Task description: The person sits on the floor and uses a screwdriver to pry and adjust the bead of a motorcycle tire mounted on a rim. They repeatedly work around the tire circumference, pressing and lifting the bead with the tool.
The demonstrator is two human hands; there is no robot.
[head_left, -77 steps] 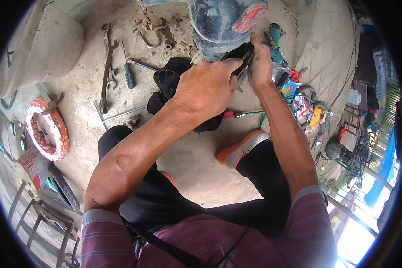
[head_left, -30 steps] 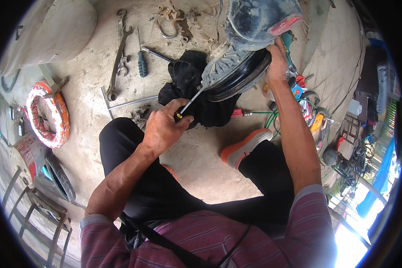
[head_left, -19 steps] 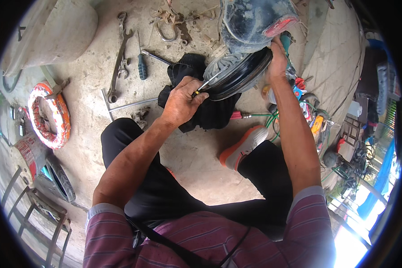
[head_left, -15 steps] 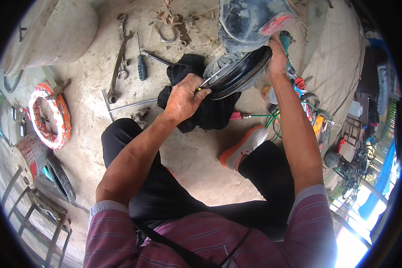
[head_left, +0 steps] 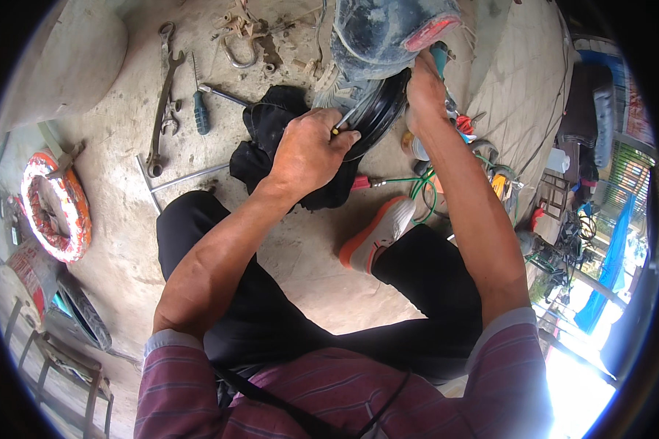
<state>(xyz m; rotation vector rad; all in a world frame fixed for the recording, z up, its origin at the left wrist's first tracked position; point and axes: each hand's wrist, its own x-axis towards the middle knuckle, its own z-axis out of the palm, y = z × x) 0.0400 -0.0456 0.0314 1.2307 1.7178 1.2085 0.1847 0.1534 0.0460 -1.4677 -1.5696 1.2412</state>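
Observation:
A black wheel rim with a grey tire [head_left: 382, 117] stands tilted on a dark cloth [head_left: 271, 124], under a dusty dark fender with a red lamp [head_left: 395, 36]. My left hand [head_left: 311, 150] is closed around a screwdriver-like tool [head_left: 349, 117]. Its thin metal shaft lies against the tire by the rim, and most of its handle is hidden in my fist. My right hand [head_left: 425, 86] grips the far right edge of the wheel, its fingertips out of sight behind the rim. Just beyond that hand shows a teal handle [head_left: 438, 57].
Left of the cloth lie a teal-handled screwdriver [head_left: 200, 110], long wrenches [head_left: 167, 102] and a T-shaped bar [head_left: 190, 178]. A wrapped tire [head_left: 55, 208] is at far left. My shoe [head_left: 377, 234] stands near a green hose [head_left: 422, 192]. Clutter lines the right side.
The whole scene has shifted left in view. The wheel is turned more edge-on, and the tool still presses at its tire. Both hands keep their hold.

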